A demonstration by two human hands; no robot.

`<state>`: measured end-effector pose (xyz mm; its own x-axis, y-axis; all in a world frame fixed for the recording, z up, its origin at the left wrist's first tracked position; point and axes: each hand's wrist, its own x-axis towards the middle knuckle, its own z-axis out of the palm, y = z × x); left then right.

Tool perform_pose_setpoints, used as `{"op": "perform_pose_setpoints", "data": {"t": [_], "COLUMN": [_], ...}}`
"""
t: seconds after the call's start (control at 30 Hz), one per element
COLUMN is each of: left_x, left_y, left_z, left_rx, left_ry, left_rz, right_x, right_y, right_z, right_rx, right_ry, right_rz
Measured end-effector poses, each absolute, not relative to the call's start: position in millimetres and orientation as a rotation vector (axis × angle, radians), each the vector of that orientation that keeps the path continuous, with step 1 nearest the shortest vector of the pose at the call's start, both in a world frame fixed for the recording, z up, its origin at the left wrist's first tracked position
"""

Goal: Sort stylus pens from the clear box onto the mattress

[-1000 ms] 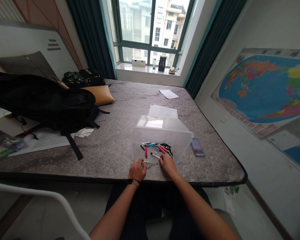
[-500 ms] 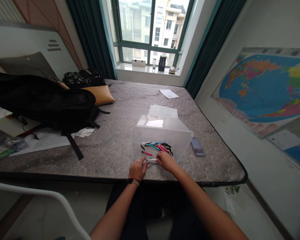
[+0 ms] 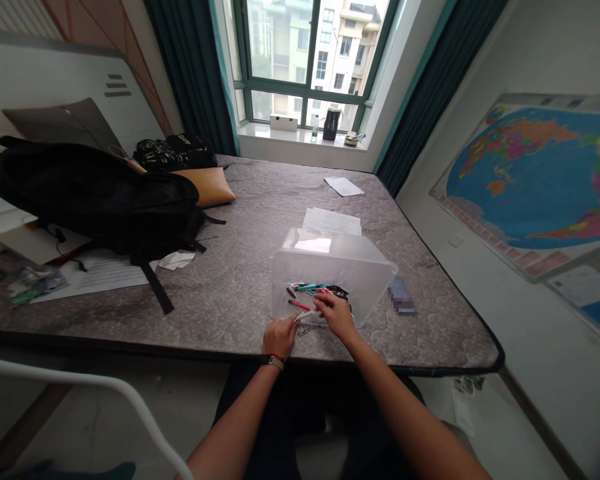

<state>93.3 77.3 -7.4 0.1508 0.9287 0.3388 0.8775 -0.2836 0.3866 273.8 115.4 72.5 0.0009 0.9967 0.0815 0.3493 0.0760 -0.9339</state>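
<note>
A clear plastic box (image 3: pixel 333 263) lies on its side near the front edge of the grey mattress (image 3: pixel 240 267), its opening towards me. Several coloured pens (image 3: pixel 320 291) lie inside it, and a red pen (image 3: pixel 299 305) rests at its mouth. My left hand (image 3: pixel 279 335) is closed on a thin white pen just in front of the box. My right hand (image 3: pixel 335 315) reaches into the box's mouth, fingers pinched over the pens; what they hold is hidden.
A black backpack (image 3: pixel 95 200) and a tan cushion (image 3: pixel 205 187) lie at the left with papers (image 3: pixel 100 275) under the bag. More sheets (image 3: pixel 333 221) lie behind the box. A blurred small object (image 3: pixel 401 296) sits right of it. A white chair rail (image 3: pixel 95 393) crosses the lower left.
My right hand has moved from the mattress in front of the box up into its mouth. My left hand stays closed on the white pen. The camera shifted slightly.
</note>
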Motion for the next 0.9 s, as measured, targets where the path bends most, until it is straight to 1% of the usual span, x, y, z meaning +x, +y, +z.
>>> {"op": "perform_pose_setpoints", "data": {"t": [0.1, 0.33, 0.6, 0.9], "left_x": [93, 92, 93, 94], "left_y": [77, 77, 78, 76], "left_z": [-5, -3, -8, -5], "left_rx": [2.289, 2.299, 2.310, 2.330], "left_ry": [1.845, 1.858, 1.907, 1.928], "left_rz": [0.802, 0.758, 0.716, 0.721], "right_x": [273, 266, 264, 261], "right_y": [112, 100, 99, 99], "right_z": [62, 65, 71, 59], "right_rx": [-1.345, -1.283, -1.251, -1.266], "right_ry": [-1.334, -1.467, -1.390, -1.536], "right_rz": [1.042, 0.949, 0.964, 0.964]}}
